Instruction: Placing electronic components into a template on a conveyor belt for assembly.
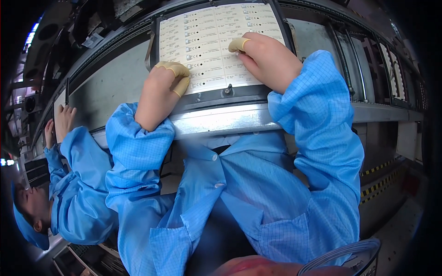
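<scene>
A white printed circuit panel (216,34), marked off in rows of repeated units, lies in a dark frame (248,94). Small silvery parts sit in columns on it. My left hand (161,89), with yellow finger cots on several fingers, rests at the panel's lower left. Its fingers are curled together against the left column of parts; whatever they hold is hidden. Over the right half of the panel, my right hand (271,60) pinches a tiny whitish-silver part (237,53) between thumb and a finger in a yellow cot.
The frame rests on a conveyor with a shiny metal rail (225,120) along its near edge. Far left, a co-worker in blue (85,184) has both hands at another panel (61,101). Rods and a spring-like cable (343,60) stand to the right.
</scene>
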A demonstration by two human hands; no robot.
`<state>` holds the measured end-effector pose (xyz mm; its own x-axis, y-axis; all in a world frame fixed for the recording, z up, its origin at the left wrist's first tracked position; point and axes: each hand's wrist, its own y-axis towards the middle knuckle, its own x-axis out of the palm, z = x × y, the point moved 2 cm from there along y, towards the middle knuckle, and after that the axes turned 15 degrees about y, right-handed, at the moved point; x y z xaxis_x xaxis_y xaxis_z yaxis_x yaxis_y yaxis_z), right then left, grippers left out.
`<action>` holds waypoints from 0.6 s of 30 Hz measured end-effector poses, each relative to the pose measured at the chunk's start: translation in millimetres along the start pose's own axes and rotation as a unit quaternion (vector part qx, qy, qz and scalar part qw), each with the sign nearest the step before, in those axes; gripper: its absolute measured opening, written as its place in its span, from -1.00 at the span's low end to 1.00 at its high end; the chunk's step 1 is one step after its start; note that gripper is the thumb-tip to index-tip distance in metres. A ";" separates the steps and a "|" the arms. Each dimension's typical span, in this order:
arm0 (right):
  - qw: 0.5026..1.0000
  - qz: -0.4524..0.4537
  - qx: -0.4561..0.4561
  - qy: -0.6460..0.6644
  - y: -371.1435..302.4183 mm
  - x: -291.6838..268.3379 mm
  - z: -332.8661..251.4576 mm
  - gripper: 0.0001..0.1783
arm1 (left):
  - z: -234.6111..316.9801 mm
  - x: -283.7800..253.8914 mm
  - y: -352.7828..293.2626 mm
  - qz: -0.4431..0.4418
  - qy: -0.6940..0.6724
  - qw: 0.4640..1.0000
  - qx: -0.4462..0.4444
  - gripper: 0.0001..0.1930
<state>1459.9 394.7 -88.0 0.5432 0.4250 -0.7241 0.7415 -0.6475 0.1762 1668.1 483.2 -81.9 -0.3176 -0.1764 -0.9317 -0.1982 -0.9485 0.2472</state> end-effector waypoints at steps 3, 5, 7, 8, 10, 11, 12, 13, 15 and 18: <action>1.000 0.010 -0.002 0.010 -2.5 -0.4 2.2 -0.81 | 0.5 -0.2 2.9 0.010 0.026 0.999 0.035 -0.84; 1.000 0.015 -0.013 0.005 -4.4 -0.8 2.1 -0.82 | 1.9 -0.8 2.8 0.012 0.030 0.999 0.041 -0.84; 1.000 0.021 -0.012 0.005 -7.5 -0.4 -0.4 -0.82 | 4.5 -2.0 1.2 0.019 0.037 0.997 0.059 -0.85; 1.000 0.027 -0.015 0.004 -7.5 -0.4 -0.1 -0.82 | 3.5 -0.4 1.6 0.022 0.038 0.997 0.061 -0.85; 0.998 0.060 -0.033 0.005 -5.7 3.9 2.8 -0.82 | 0.1 2.7 1.3 0.029 0.036 0.997 0.063 -0.84; 0.995 0.090 -0.050 0.008 -4.4 4.5 3.1 -0.82 | -1.1 3.1 0.9 0.032 0.036 0.997 0.063 -0.84; 0.995 0.090 -0.051 0.006 -2.6 4.6 1.8 -0.82 | -2.9 3.5 -0.1 0.033 0.035 0.997 0.062 -0.84; 0.996 0.079 -0.048 0.003 -0.2 4.8 0.0 -0.83 | -5.3 4.0 -1.5 0.035 0.035 0.997 0.060 -0.85; 0.996 0.082 -0.046 -0.003 -5.0 -0.1 2.4 -0.83 | -0.4 5.6 3.9 0.040 0.043 0.996 0.074 -0.85; 0.994 0.091 -0.053 -0.014 -4.0 -0.2 3.1 -0.82 | -0.8 7.6 6.6 0.045 0.061 0.992 0.097 -0.85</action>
<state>1455.6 395.2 -90.6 0.6624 0.2878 -0.6916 0.6696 -0.6414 0.3744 1665.1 475.4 -87.6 -0.2298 -0.3008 -0.9256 -0.3526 -0.8607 0.3672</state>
